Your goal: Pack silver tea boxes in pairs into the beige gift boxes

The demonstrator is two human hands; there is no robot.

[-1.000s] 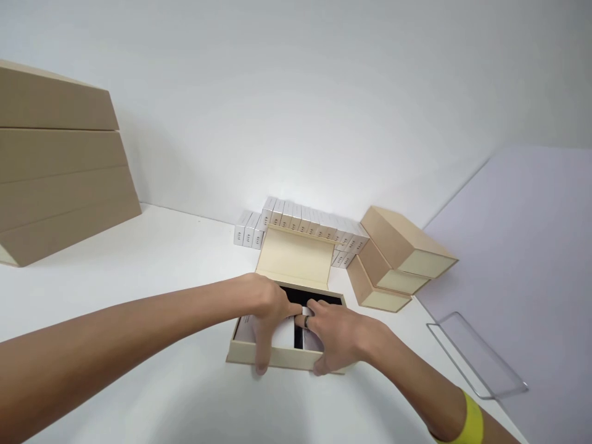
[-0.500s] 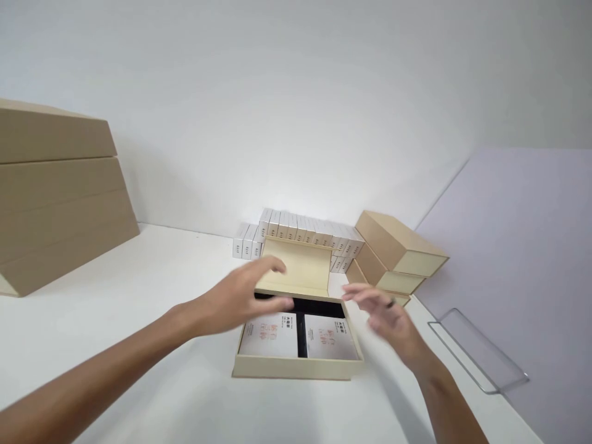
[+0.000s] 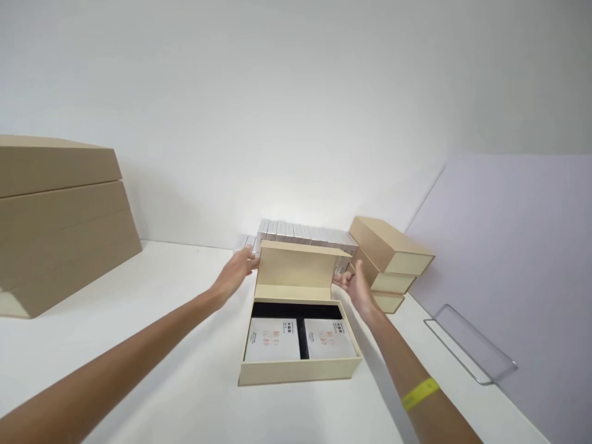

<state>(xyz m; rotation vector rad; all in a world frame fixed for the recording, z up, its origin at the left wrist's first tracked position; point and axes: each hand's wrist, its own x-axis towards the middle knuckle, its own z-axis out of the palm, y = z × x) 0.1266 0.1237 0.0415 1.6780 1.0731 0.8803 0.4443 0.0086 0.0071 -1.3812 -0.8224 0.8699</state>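
A cream gift box [image 3: 300, 372] stands on the white table with its lid [image 3: 298, 265] raised at the back. Inside it, two white printed packs [image 3: 272, 339] lie side by side, a black strip between them and a black band behind. At the lid's left edge is my left hand [image 3: 237, 271], its fingertips partly hidden behind the panel. My right hand [image 3: 359, 290] is at the lid's right edge, fingers against it and thumb pointing up.
Several small white boxes [image 3: 296, 232] stand in a row behind the lid. Tan boxes [image 3: 393, 246] are stacked at the right, and larger tan boxes [image 3: 65, 216] at the left. A metal wire frame [image 3: 469, 345] is at the right table edge.
Both hands have moved from above the box to the lid's two side edges. The lid stands somewhat higher, hiding more of the small white boxes. The view has shifted slightly.
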